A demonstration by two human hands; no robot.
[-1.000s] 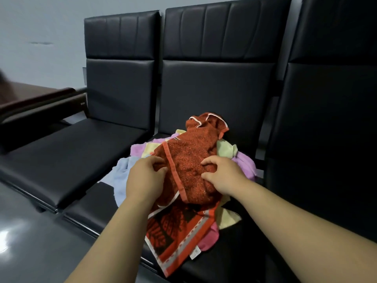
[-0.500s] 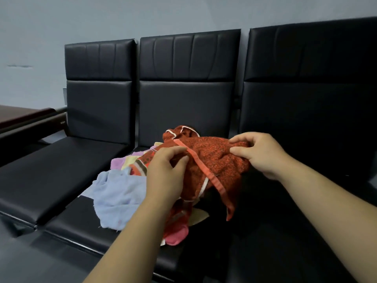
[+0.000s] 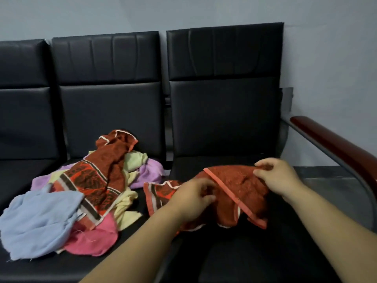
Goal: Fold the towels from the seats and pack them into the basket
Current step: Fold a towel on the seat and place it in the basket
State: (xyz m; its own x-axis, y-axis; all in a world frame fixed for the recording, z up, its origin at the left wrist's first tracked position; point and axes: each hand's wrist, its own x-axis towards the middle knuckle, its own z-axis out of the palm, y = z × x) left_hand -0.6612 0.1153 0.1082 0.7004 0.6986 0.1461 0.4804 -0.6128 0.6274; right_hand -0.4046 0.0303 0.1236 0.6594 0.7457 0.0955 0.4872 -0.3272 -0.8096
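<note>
Black padded seats stand in a row against a pale grey wall point(image 3: 326, 58), with a red-brown wooden armrest point(image 3: 334, 144) on a metal frame closing the row at the far right. Over the right seat point(image 3: 265, 252) a person holds a rust-red towel point(image 3: 238, 184) with an orange-pink border band; it is bunched and partly draped down onto the cushion, and its patterned end trails left toward the gap between the seats. The right hand point(image 3: 279, 180) pinches the towel's far right edge between thumb and fingertips. The left hand point(image 3: 191, 199), slightly blurred, has its fingers curled into the cloth at the towel's middle, gripping it. On the middle seat point(image 3: 110, 111) lies a loose, unfolded heap of other towels: a light blue towel point(image 3: 40, 221) nearest on the left, a pink towel point(image 3: 95, 237) just beside it at the near edge, a pale yellow towel point(image 3: 126, 209) under and behind, a lilac towel point(image 3: 149, 170) at the far right of the heap, and a second red-brown patterned towel point(image 3: 98, 180) lying across the top. The left seat point(image 3: 20, 119) shows only in part.
</note>
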